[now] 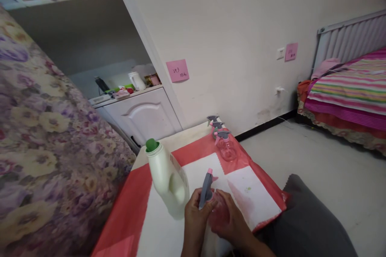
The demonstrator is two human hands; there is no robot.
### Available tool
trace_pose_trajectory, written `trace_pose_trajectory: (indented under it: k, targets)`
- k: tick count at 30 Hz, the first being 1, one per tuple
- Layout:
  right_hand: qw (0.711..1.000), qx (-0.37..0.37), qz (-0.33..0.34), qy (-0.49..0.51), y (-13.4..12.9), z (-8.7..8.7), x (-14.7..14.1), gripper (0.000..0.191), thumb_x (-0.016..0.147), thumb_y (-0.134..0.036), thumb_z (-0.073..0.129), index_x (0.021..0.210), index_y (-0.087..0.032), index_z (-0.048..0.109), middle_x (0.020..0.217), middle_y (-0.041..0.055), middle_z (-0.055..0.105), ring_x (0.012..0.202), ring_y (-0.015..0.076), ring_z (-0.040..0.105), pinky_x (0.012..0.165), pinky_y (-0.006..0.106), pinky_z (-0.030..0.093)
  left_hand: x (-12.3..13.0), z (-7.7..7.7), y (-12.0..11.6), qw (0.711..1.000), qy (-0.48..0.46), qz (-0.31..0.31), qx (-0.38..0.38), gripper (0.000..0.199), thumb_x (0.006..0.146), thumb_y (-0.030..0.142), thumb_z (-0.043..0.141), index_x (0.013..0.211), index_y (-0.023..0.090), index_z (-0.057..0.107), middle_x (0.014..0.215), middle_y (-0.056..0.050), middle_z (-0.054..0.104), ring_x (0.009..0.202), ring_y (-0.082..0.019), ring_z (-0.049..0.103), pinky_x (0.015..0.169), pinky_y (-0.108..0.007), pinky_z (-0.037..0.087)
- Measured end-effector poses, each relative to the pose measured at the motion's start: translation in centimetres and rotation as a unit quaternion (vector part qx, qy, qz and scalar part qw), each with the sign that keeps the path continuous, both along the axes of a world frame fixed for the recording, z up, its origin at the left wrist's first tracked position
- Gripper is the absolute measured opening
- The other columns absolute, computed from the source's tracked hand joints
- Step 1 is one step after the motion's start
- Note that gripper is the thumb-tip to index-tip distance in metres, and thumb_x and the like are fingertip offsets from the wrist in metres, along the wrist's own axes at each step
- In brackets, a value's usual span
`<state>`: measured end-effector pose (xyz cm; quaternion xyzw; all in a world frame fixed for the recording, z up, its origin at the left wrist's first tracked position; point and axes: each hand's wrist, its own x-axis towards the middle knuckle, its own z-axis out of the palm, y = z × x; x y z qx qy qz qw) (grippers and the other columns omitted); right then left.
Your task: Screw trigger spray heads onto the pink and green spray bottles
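A pink see-through spray bottle [219, 213] with a grey trigger head [206, 188] and pink nozzle is held low over the table, close to me. My left hand [195, 213] grips it around the neck, just under the spray head. Wrapped about the bottle's body is my right hand [233, 221]. Left of my hands stands a pale green jug [166, 180] with a dark green piece in its mouth. Several more spray bottles [226, 149] with grey heads line the table's far right edge.
A red cover [126, 196] and white sheets [250, 192] lie on the table. A floral curtain [60, 136] hangs at the left, beside a cabinet [144, 116] with small items. A striped bed [352, 88] stands far right.
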<state>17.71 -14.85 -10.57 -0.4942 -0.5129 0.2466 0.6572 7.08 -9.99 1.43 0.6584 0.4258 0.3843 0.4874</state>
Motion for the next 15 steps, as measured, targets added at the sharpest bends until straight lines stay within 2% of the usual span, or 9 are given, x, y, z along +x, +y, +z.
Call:
trace_pose_trajectory:
  k: [4, 7, 11, 13, 15]
  targets:
    - [1.000, 0.007, 0.003, 0.012, 0.0, 0.4, -0.1, 0.084, 0.061, -0.006, 0.068, 0.136, -0.026, 0.037, 0.136, 0.0127, 0.054, 0.126, 0.0296, 0.055, 0.107, 0.046, 0.046, -0.2, 0.2, -0.1, 1.000, 0.008, -0.022, 0.016, 0.026, 0.068, 0.031, 0.076, 0.092, 0.020, 0.071, 0.086, -0.001, 0.074, 0.083, -0.021, 0.065, 0.077, -0.028, 0.051]
    - [1.000, -0.005, 0.008, 0.023, 0.0, 0.2, -0.3, 0.086, 0.059, -0.006, 0.069, 0.136, -0.026, 0.038, 0.137, 0.0124, 0.054, 0.128, 0.0298, 0.053, 0.108, 0.047, 0.044, -0.4, 0.3, -0.3, 0.998, 0.016, -0.044, 0.034, 0.026, 0.074, 0.031, 0.072, 0.098, 0.021, 0.070, 0.098, -0.003, 0.075, 0.091, -0.022, 0.065, 0.084, -0.030, 0.051]
    - [0.999, -0.043, 0.008, 0.028, -0.3, -0.3, 0.0, 0.091, 0.058, -0.007, 0.070, 0.140, -0.025, 0.036, 0.144, 0.0129, 0.050, 0.133, 0.0306, 0.048, 0.111, 0.050, 0.041, -0.6, -0.3, -0.2, 0.997, 0.000, -0.056, 0.045, 0.031, 0.078, 0.035, 0.068, 0.107, 0.022, 0.069, 0.104, -0.004, 0.074, 0.100, -0.024, 0.065, 0.091, -0.032, 0.050]
    - [0.999, -0.043, -0.009, 0.018, -0.7, 0.0, 0.6, 0.083, 0.064, -0.013, 0.071, 0.140, -0.023, 0.039, 0.144, 0.0135, 0.050, 0.134, 0.0313, 0.047, 0.111, 0.052, 0.040, -0.6, -0.8, -0.2, 0.998, -0.003, -0.050, 0.045, 0.034, 0.079, 0.037, 0.068, 0.110, 0.023, 0.068, 0.105, -0.004, 0.074, 0.101, -0.024, 0.066, 0.092, -0.033, 0.050]
    - [0.999, -0.022, -0.028, 0.001, -1.1, 1.1, 1.2, 0.066, 0.073, -0.020, 0.069, 0.135, -0.024, 0.047, 0.140, 0.0125, 0.054, 0.132, 0.0306, 0.048, 0.111, 0.051, 0.040, -0.5, -1.2, -0.2, 0.997, -0.005, -0.052, 0.051, 0.038, 0.081, 0.037, 0.067, 0.116, 0.024, 0.067, 0.109, -0.004, 0.074, 0.102, -0.023, 0.066, 0.093, -0.032, 0.051]
